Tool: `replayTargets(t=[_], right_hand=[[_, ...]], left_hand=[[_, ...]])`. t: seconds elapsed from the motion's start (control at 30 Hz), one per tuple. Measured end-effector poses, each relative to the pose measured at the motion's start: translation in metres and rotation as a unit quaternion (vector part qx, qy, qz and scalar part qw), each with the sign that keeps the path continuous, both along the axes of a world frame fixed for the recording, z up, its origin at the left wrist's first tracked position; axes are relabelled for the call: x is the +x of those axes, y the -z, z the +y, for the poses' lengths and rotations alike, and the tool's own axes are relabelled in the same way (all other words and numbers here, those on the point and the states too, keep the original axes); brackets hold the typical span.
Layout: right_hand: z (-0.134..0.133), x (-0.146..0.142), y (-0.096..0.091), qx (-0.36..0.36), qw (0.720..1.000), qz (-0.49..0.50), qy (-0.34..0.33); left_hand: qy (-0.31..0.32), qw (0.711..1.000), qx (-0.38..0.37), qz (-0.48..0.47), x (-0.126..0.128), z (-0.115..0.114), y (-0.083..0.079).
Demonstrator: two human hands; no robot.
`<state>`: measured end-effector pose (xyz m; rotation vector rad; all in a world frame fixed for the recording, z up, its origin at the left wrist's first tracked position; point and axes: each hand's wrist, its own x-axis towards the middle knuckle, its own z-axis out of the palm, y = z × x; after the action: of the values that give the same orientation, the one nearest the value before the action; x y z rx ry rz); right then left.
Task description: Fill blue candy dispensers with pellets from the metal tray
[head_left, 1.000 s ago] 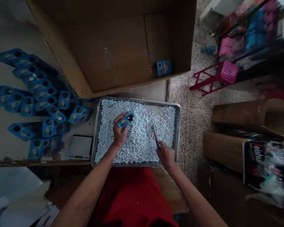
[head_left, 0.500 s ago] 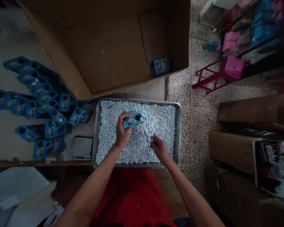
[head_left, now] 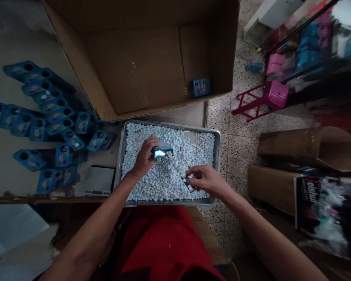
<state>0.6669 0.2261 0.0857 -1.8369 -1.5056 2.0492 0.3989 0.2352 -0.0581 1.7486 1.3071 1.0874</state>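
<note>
A metal tray (head_left: 217, 156) full of small white and pale blue candies (head_left: 193, 150) lies in front of me. Over its middle, my left hand (head_left: 142, 158) grips a small blue packet (head_left: 162, 149), tilted with its open end toward the candies. My right hand (head_left: 203, 178) holds a thin scoop (head_left: 177, 168) whose blade, loaded with candies, points up-left to the packet's mouth. Both hands hover just above the candy bed.
A big open cardboard box (head_left: 140, 62) stands behind the tray with one blue packet (head_left: 201, 87) inside. Several empty blue packets (head_left: 46, 117) lie on the table at left, beside a small scale (head_left: 98, 181). A pink stool (head_left: 269, 97) and cardboard boxes (head_left: 304, 148) stand at right.
My right hand swung the scoop from upright down into the candies and now lifts a load toward the packet. My left hand tipped the packet so its opening faces the scoop.
</note>
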Motion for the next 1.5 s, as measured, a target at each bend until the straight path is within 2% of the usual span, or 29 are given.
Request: replayTargets(t=[0.23, 0.37, 0.4, 0.47, 0.53, 0.6, 0.67, 0.73, 0.83, 0.9, 0.97, 1.03, 1.1, 1.2, 1.3, 1.4, 1.5], right_hand=[[0.013, -0.013, -0.016, -0.042, 0.999, 0.007, 0.008], [0.005, -0.01, -0.024, -0.058, 0.998, 0.021, 0.023], [0.0, -0.005, -0.024, -0.045, 0.999, 0.015, 0.023], [-0.013, 0.011, -0.016, 0.028, 0.998, -0.048, 0.013], [-0.027, 0.031, 0.005, 0.137, 0.973, -0.185, -0.013], [-0.035, 0.052, 0.036, 0.216, 0.912, -0.344, -0.062], [-0.037, 0.065, 0.073, 0.258, 0.848, -0.447, -0.12], [-0.035, 0.067, 0.106, 0.301, 0.808, -0.48, -0.162], [-0.031, 0.046, 0.136, 0.361, 0.789, -0.464, -0.178], [-0.031, 0.023, 0.143, 0.363, 0.803, -0.44, -0.172], [-0.032, -0.001, 0.146, 0.334, 0.834, -0.414, -0.147], [-0.036, -0.02, 0.149, 0.294, 0.871, -0.381, -0.096], [-0.042, -0.029, 0.151, 0.267, 0.908, -0.323, -0.028], [-0.053, -0.027, 0.148, 0.254, 0.943, -0.199, 0.088], [-0.062, -0.016, 0.131, 0.226, 0.959, -0.061, 0.159], [-0.06, -0.01, 0.102, 0.18, 0.971, 0.019, 0.156], [-0.043, -0.012, 0.071, 0.16, 0.983, 0.021, 0.092]], left_hand=[[-0.007, 1.0, 0.004, -0.01, -0.001, 0.0, 0.006], [-0.002, 1.0, -0.013, -0.015, -0.002, -0.002, 0.007], [-0.004, 1.0, -0.018, -0.023, -0.002, -0.002, 0.007], [-0.036, 0.997, -0.039, -0.057, -0.001, -0.004, 0.009], [-0.098, 0.988, -0.06, -0.102, 0.001, -0.006, 0.013], [-0.165, 0.974, -0.064, -0.14, 0.005, -0.008, 0.019], [-0.221, 0.96, -0.055, -0.162, 0.013, -0.008, 0.029], [-0.269, 0.946, -0.049, -0.172, 0.027, -0.009, 0.041], [-0.304, 0.935, -0.048, -0.176, 0.055, -0.008, 0.057], [-0.306, 0.933, -0.051, -0.18, 0.075, -0.007, 0.061], [-0.301, 0.933, -0.058, -0.189, 0.091, -0.006, 0.059], [-0.288, 0.934, -0.071, -0.199, 0.099, -0.004, 0.053], [-0.274, 0.935, -0.087, -0.207, 0.097, -0.004, 0.046], [-0.264, 0.939, -0.094, -0.199, 0.071, -0.005, 0.035], [-0.225, 0.959, -0.076, -0.154, 0.032, -0.008, 0.025], [-0.16, 0.98, -0.058, -0.107, 0.001, -0.01, 0.015], [-0.109, 0.991, -0.035, -0.071, -0.014, -0.009, 0.006]])
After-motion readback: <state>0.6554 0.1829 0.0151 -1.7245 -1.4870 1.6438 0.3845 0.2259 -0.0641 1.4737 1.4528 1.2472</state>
